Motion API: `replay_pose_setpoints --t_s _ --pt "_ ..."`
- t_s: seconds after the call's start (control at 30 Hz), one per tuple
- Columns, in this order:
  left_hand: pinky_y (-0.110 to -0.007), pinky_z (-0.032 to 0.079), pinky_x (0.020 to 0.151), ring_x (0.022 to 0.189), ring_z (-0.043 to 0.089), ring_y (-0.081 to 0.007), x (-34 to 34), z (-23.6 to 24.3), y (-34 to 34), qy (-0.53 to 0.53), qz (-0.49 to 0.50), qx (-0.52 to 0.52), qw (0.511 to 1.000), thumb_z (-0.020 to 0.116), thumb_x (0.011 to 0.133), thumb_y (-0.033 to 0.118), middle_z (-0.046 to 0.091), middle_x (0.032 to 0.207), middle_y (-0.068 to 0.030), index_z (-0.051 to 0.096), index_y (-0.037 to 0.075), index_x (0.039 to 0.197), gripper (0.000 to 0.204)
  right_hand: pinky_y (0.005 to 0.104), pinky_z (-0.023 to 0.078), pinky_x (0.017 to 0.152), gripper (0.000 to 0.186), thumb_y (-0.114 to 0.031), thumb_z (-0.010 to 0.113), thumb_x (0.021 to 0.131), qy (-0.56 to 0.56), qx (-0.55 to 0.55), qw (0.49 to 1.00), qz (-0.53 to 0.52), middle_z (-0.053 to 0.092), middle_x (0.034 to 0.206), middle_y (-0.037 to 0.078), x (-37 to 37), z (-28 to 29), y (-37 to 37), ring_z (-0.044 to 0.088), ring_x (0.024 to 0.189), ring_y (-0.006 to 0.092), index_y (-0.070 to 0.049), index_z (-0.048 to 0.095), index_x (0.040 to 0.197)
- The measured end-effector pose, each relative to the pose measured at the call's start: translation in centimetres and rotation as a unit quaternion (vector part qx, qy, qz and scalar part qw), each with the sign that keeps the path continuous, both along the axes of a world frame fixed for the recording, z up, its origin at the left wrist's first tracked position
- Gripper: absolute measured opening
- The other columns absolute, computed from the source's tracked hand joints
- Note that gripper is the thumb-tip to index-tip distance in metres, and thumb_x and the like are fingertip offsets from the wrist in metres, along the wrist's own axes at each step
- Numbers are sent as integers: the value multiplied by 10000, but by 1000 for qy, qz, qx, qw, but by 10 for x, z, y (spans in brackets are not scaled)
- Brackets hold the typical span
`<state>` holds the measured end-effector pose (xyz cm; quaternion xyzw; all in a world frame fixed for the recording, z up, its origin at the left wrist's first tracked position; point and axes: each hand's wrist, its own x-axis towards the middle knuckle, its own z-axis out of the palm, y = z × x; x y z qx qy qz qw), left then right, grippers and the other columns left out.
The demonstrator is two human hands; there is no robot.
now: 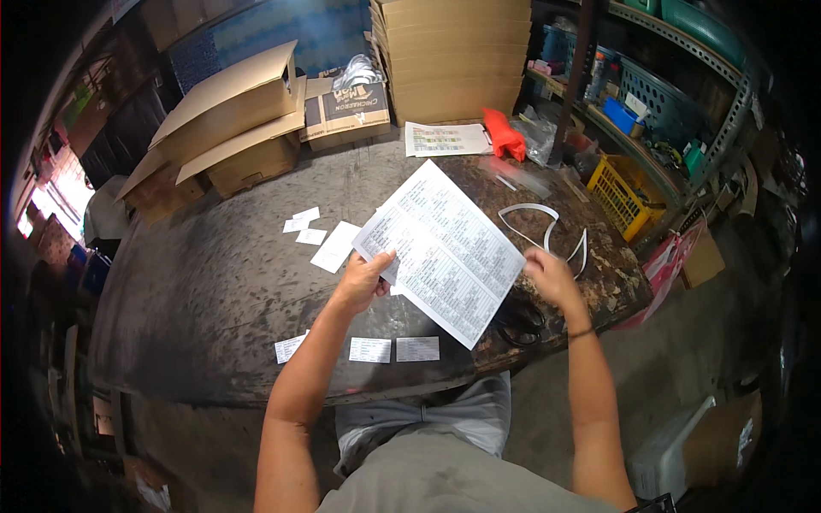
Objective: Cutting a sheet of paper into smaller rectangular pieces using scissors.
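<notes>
A white printed sheet, covered in small blocks of text, is held tilted above the dark table. At its left corner, my left hand grips it with the thumb on top. My right hand is closed at the sheet's right corner, its fingertips slightly blurred. Below the right hand, partly under the sheet, lie dark loops that look like scissor handles. Small printed labels rest in a row near the front edge. Left of the sheet are several blank-looking white slips.
Open cardboard boxes stand at the back left, with a tall cardboard stack behind the table. A white strap curls at the right, near a red plastic bag. Beyond are a yellow crate and metal shelving.
</notes>
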<state>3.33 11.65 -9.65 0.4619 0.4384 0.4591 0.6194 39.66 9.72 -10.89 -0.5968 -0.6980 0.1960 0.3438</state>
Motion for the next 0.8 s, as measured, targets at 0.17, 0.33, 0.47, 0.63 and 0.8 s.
replay_pose_setpoints --t_s 0.17,0.33,0.47,0.63,0.8 --pt "-215 373 357 437 490 -84 0 -9 10 28 46 5 999 607 882 239 581 667 -46 565 4 973 256 449 449 862 404 -145 688 735 -189 7 981 45 576 1060 169 -2 -57 -53 524 1027 386 -60 569 1111" --pt "-217 388 359 445 511 -95 10 0 10 60 40 8 997 604 879 234 591 670 -61 573 -11 949 257 456 454 821 416 -147 717 719 -235 22 972 0 534 1026 131 -4 -57 -60 511 1015 361 -72 540 1088" --pt "-220 391 359 444 514 -97 18 1 8 54 36 15 998 606 874 226 592 664 -63 579 -12 931 246 454 454 759 418 -170 723 727 -262 74 962 34 532 998 133 -9 -59 -68 522 946 352 -68 525 1081" --pt "-233 397 358 435 512 -111 28 10 13 57 37 21 997 619 865 205 589 654 -67 571 -9 923 227 451 452 792 437 -146 710 752 -245 20 967 67 543 952 157 -5 -58 -73 534 932 361 -43 510 1127" --pt "-249 404 362 451 532 -134 56 38 25 30 16 58 998 622 871 207 588 661 -79 555 -10 929 234 473 483 715 522 -76 665 732 -271 -121 951 84 551 888 211 3 -45 -87 566 855 407 -1 436 1196"
